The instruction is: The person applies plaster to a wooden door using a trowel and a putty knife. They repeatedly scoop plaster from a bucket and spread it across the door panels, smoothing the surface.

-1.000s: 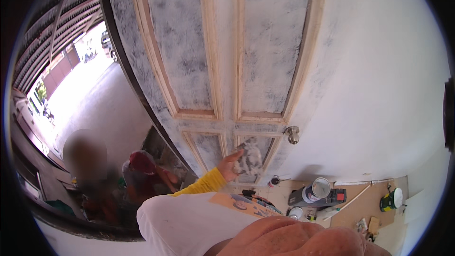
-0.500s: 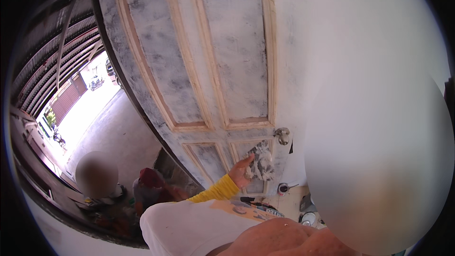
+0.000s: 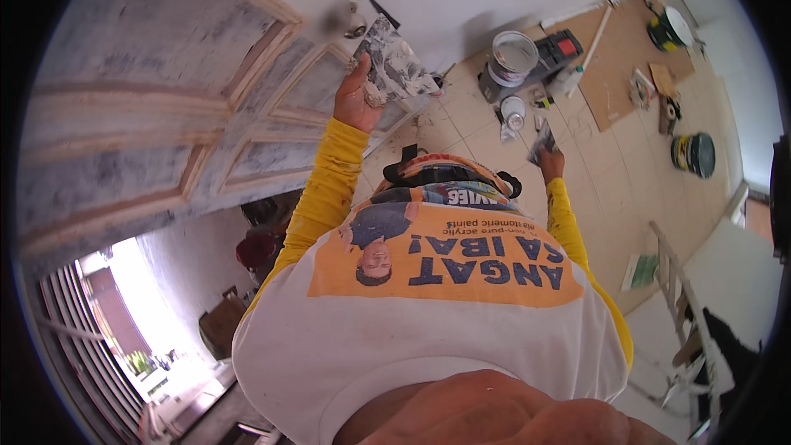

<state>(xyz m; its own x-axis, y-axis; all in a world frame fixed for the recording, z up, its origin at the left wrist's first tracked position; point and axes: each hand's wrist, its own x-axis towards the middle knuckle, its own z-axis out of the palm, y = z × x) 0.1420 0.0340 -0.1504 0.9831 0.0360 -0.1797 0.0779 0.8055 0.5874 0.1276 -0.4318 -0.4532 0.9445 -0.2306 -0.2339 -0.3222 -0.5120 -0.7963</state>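
My left hand (image 3: pixel 358 100) grips a flat square putty board (image 3: pixel 394 59) smeared with white and grey putty, the thumb lying over its near edge. The board is in front of a panelled door (image 3: pixel 165 74), patchy white and grey with bare wood-coloured mouldings, close to its round metal knob (image 3: pixel 355 26). Lower and to the right, my right hand (image 3: pixel 552 165) is closed around a putty knife (image 3: pixel 542 142) with a wide, greyish blade. Its handle is mostly hidden in the fingers. Both arms wear yellow sleeves.
Ahead on the tiled floor, an open pail (image 3: pixel 514 56) stands by a black toolbox (image 3: pixel 544 53), with a white can (image 3: pixel 513 112) nearby. Brown cardboard (image 3: pixel 614 74) and dark buckets (image 3: pixel 693 155) are farther right. A ladder (image 3: pixel 688 305) stands at the right; a doorway opens at the lower left.
My view has swung right and down, so the door lies farther left. My right hand with the putty knife now shows; my left still holds the putty board.
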